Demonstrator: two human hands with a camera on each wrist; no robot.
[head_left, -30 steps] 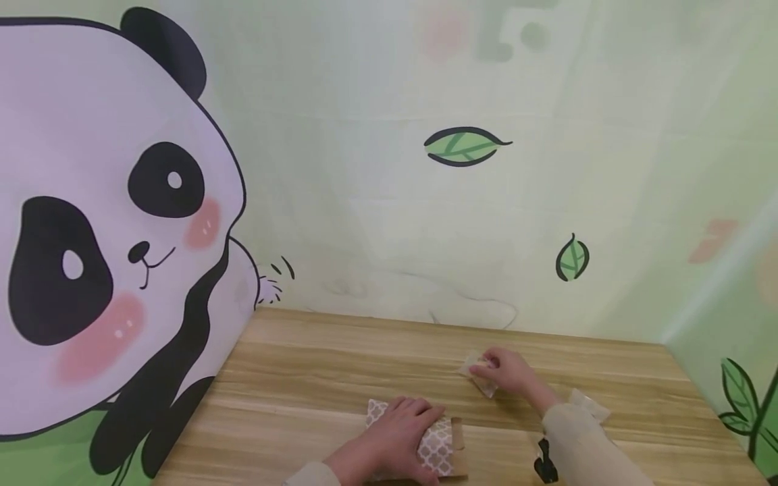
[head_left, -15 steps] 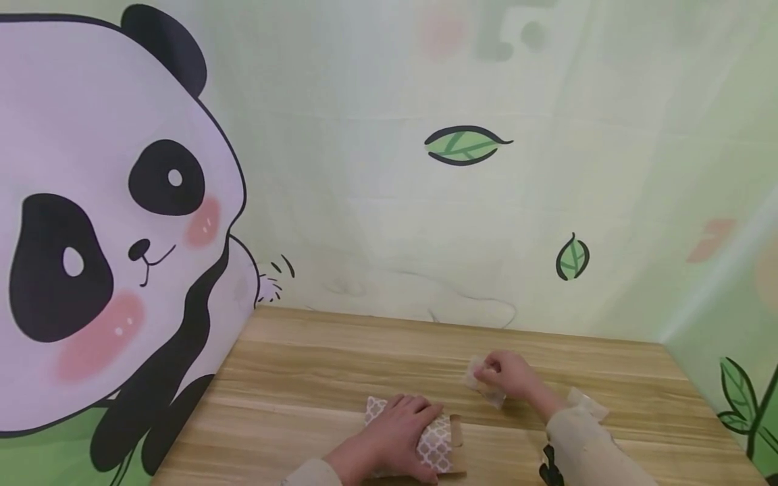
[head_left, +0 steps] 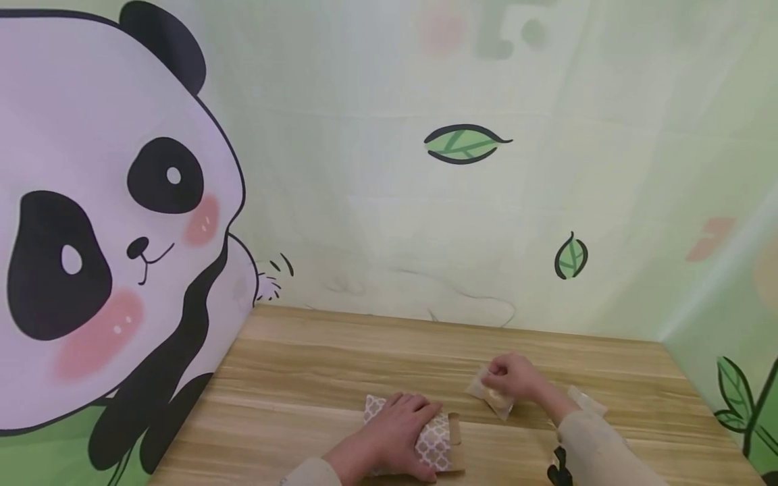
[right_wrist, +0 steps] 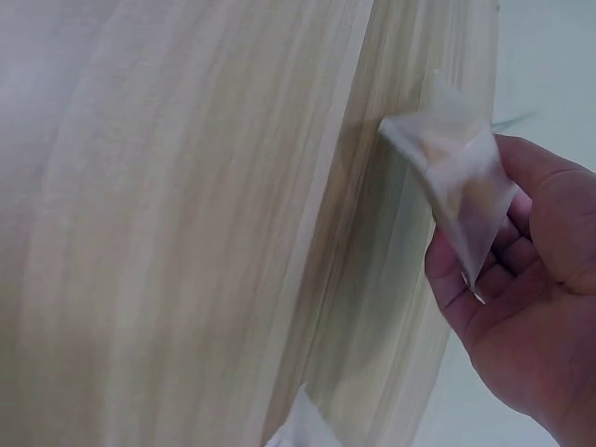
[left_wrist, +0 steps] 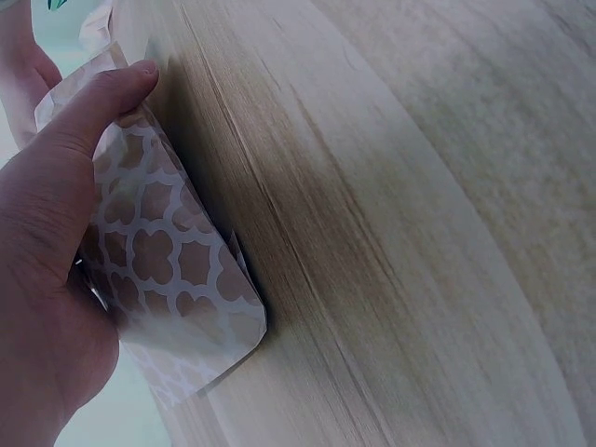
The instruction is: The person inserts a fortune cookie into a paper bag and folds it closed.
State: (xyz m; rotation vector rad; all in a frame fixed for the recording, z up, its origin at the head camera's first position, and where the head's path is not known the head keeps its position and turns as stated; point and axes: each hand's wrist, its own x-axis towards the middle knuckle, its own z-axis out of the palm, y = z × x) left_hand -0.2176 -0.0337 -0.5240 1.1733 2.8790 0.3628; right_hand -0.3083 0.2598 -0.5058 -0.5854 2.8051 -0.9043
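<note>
My left hand rests over a small box with a white lattice print and grips it, thumb along the near side. The box lies on the table with a plain brown flap sticking out at its right end. In the left wrist view the thumb and palm hold the patterned box along its side. To the right and farther back, my right hand pinches a small translucent packet. In the right wrist view this packet shows something yellowish inside, between thumb and fingers.
Another translucent packet lies on the wooden table, partly behind the right sleeve. A small black thing shows beside that sleeve. A printed panda and leaves cover the backdrop behind the table.
My right hand, holding the packet, has moved slightly right and toward me. The black thing by the sleeve has shifted right with it. My left hand stays on the box.
</note>
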